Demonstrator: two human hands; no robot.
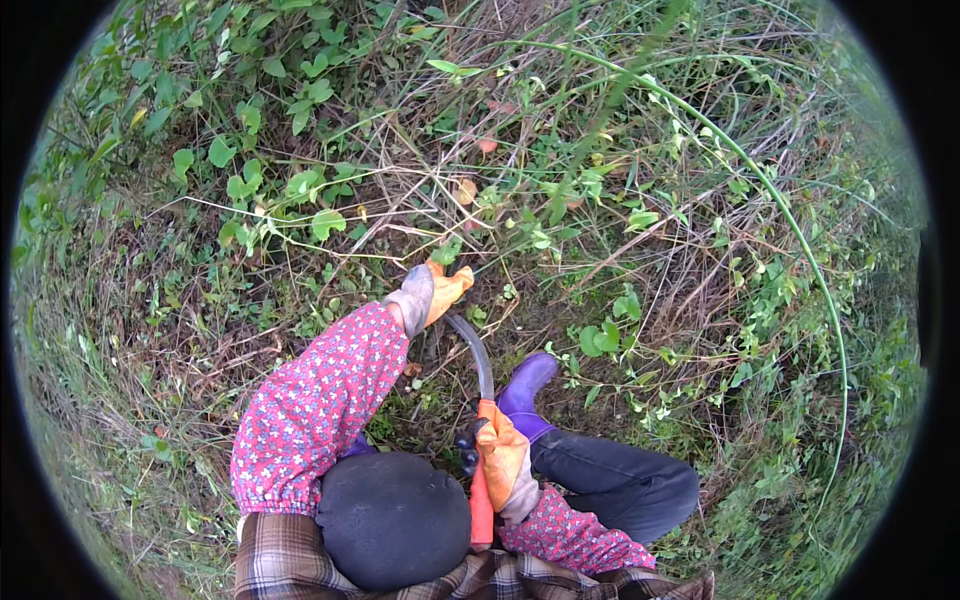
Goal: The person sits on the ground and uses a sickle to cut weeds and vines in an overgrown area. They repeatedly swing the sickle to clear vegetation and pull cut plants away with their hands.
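Note:
My left hand (448,291), in an orange work glove with a greyish cuff, is low among the weeds before me. It closes on green plant stems (487,262) near the ground; the fingertips are mostly hidden. In my right hand (501,454), in an orange and dark glove, is a sickle with an orange handle (482,517). The sickle's curved metal blade (477,351) points away from me. Its tip lies just below my left hand, and whether they touch I cannot tell. The right boot (527,386), purple, stands close beside the blade.
Dry stalks (697,292) lie tangled with green weeds at the right. Leafy plants (300,82) grow thickly at the upper left. A long green stem (780,191) arches across the right side. My bent left knee (394,517) and right leg (622,472) frame the near ground.

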